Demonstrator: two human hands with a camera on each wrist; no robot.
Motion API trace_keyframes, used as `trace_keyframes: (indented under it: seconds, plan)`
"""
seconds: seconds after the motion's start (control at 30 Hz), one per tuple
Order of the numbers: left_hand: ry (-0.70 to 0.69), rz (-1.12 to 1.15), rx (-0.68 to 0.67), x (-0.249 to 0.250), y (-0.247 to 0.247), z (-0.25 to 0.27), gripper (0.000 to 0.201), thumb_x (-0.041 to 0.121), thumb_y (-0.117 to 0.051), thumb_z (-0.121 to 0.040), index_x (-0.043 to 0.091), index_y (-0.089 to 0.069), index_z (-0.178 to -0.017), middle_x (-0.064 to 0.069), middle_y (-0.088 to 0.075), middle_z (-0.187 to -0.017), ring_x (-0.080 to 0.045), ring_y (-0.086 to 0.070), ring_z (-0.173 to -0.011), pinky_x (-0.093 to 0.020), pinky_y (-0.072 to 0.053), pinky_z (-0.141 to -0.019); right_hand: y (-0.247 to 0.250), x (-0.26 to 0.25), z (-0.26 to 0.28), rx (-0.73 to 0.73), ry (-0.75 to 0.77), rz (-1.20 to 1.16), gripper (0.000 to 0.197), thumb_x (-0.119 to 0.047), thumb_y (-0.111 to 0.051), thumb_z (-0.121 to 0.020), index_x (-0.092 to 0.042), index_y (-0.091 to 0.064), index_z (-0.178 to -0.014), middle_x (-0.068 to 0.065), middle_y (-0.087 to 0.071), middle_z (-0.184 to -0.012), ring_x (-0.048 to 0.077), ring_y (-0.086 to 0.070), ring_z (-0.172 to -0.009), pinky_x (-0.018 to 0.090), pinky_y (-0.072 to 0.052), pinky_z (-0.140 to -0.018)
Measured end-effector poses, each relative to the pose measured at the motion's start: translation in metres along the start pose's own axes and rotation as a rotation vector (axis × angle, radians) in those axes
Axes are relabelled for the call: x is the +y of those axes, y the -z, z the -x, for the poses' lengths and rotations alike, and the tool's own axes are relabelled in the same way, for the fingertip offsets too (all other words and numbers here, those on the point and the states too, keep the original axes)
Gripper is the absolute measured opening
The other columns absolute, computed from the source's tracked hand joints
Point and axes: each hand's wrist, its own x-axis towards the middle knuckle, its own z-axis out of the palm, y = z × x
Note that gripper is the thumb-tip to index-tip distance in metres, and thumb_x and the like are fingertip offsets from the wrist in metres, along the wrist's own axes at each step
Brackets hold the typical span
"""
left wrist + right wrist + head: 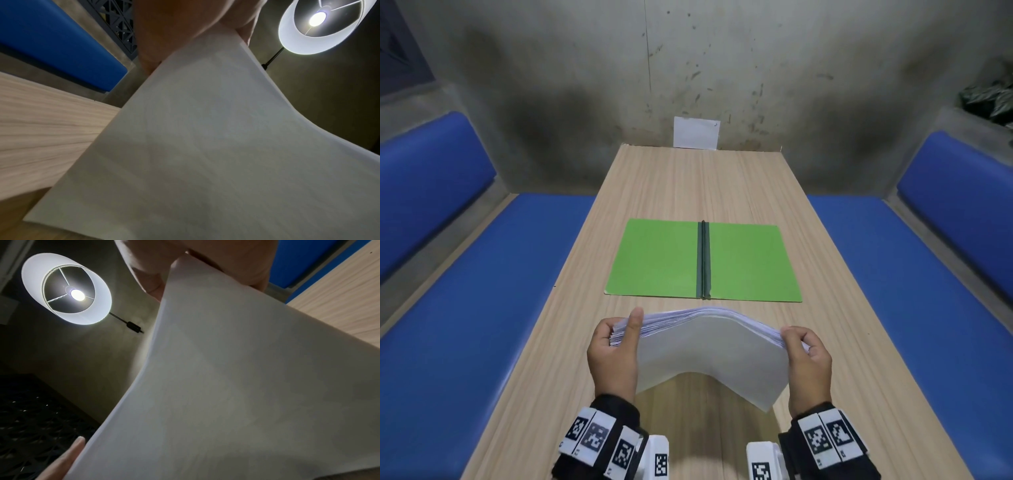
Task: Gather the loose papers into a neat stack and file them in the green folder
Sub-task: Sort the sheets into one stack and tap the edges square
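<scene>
A stack of white papers (709, 353) is held above the near part of the wooden table (688, 185), bowed upward in the middle. My left hand (616, 339) grips its left edge, thumb on top. My right hand (804, 349) grips its right edge. The green folder (661, 260) lies open and flat just beyond the stack, its dark spine (704, 260) running down the centre. In both wrist views the paper (205, 154) (236, 386) fills most of the picture, with part of each hand at the top.
Blue padded benches (482, 308) (914, 291) run along both sides of the table. A white card (695, 133) leans against the concrete wall at the table's far end. A lit lamp (316, 19) (77, 294) hangs overhead.
</scene>
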Motion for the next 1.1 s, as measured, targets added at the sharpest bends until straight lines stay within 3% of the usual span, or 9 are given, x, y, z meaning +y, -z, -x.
trace_keyframes:
  seconds: [0.2, 0.3, 0.37, 0.5, 0.6, 0.77, 0.9, 0.97, 1.1]
  plan:
    - [0.004, 0.011, 0.04, 0.005, -0.002, -0.001, 0.022, 0.023, -0.064, -0.083, 0.025, -0.051, -0.101, 0.0, -0.051, -0.108, -0.017, -0.047, -0.105, -0.033, -0.039, -0.091, 0.003, 0.0, 0.0, -0.015, 0.055, -0.006, 0.016, -0.017, -0.065, -0.082, -0.018, -0.056, -0.069, -0.004, -0.056, -0.076, 0.019, -0.05, -0.075, 0.03, -0.039, -0.066]
    - [-0.033, 0.02, -0.056, 0.005, 0.002, -0.002, 0.032, 0.048, -0.068, -0.07, 0.046, -0.048, -0.095, 0.007, -0.06, -0.096, -0.028, -0.055, -0.105, -0.049, -0.043, -0.097, 0.011, 0.007, 0.005, -0.181, 0.095, 0.055, 0.025, -0.031, -0.07, -0.067, -0.026, -0.056, -0.088, -0.003, -0.058, -0.092, 0.016, -0.055, -0.083, 0.027, -0.045, -0.072]
    - [-0.072, 0.002, -0.207, 0.001, 0.009, -0.004, 0.061, 0.066, -0.071, -0.05, 0.053, -0.042, -0.102, 0.01, -0.06, -0.101, -0.02, -0.055, -0.104, -0.042, -0.045, -0.093, 0.018, 0.012, 0.008, -0.285, 0.096, 0.175, 0.04, -0.024, -0.075, -0.067, -0.032, -0.052, -0.099, -0.002, -0.058, -0.102, 0.017, -0.058, -0.09, 0.03, -0.049, -0.077]
    - [-0.161, -0.269, -0.463, -0.003, 0.017, -0.003, 0.08, 0.024, -0.072, -0.061, 0.063, -0.024, -0.111, 0.013, -0.054, -0.108, 0.0, -0.055, -0.094, -0.013, -0.046, -0.077, 0.024, 0.017, 0.007, -0.324, 0.078, 0.224, 0.04, 0.004, -0.061, -0.081, -0.033, -0.052, -0.095, -0.002, -0.064, -0.093, 0.019, -0.061, -0.09, 0.019, -0.05, -0.065]
    - [-0.146, -0.263, -0.406, -0.002, 0.015, -0.004, 0.075, -0.008, -0.055, -0.081, 0.057, -0.029, -0.108, 0.005, -0.06, -0.1, -0.013, -0.059, -0.089, -0.024, -0.046, -0.074, 0.021, 0.017, 0.005, -0.287, 0.026, 0.138, 0.026, -0.001, -0.06, -0.084, -0.026, -0.063, -0.086, -0.007, -0.072, -0.072, 0.007, -0.065, -0.071, 0.013, -0.051, -0.055]
    - [-0.097, -0.03, -0.296, 0.009, 0.015, -0.004, 0.046, -0.003, -0.055, -0.086, 0.042, -0.06, -0.087, -0.018, -0.066, -0.099, -0.033, -0.061, -0.09, -0.046, -0.049, -0.086, 0.015, 0.006, 0.005, -0.211, 0.052, 0.041, 0.019, -0.005, -0.062, -0.083, -0.022, -0.068, -0.081, -0.012, -0.074, -0.067, 0.011, -0.065, -0.068, 0.03, -0.05, -0.067]
    - [-0.135, 0.04, -0.282, 0.015, 0.021, 0.006, 0.034, -0.001, -0.054, -0.087, 0.033, -0.061, -0.091, -0.013, -0.065, -0.103, -0.013, -0.064, -0.087, -0.021, -0.054, -0.077, 0.018, -0.001, 0.005, -0.261, 0.104, -0.009, 0.018, -0.005, -0.064, -0.08, -0.023, -0.067, -0.081, -0.016, -0.074, -0.07, 0.002, -0.066, -0.069, 0.014, -0.052, -0.061]
    - [-0.082, 0.023, -0.312, 0.003, 0.024, 0.011, 0.027, 0.008, -0.054, -0.089, 0.032, -0.056, -0.1, -0.005, -0.063, -0.111, -0.013, -0.061, -0.098, -0.012, -0.051, -0.073, 0.018, 0.006, 0.007, -0.28, 0.08, 0.027, 0.021, -0.025, -0.078, -0.067, -0.029, -0.067, -0.084, -0.016, -0.074, -0.08, 0.008, -0.065, -0.08, 0.014, -0.052, -0.066]
    - [0.033, -0.06, -0.363, -0.013, 0.027, 0.019, 0.06, 0.072, -0.065, -0.055, 0.049, -0.051, -0.11, -0.006, -0.051, -0.134, -0.027, -0.046, -0.125, -0.046, -0.041, -0.104, 0.014, 0.015, 0.01, -0.274, 0.036, 0.044, 0.043, -0.034, -0.084, -0.059, -0.032, -0.058, -0.093, -0.003, -0.065, -0.097, 0.016, -0.061, -0.09, 0.024, -0.046, -0.071]
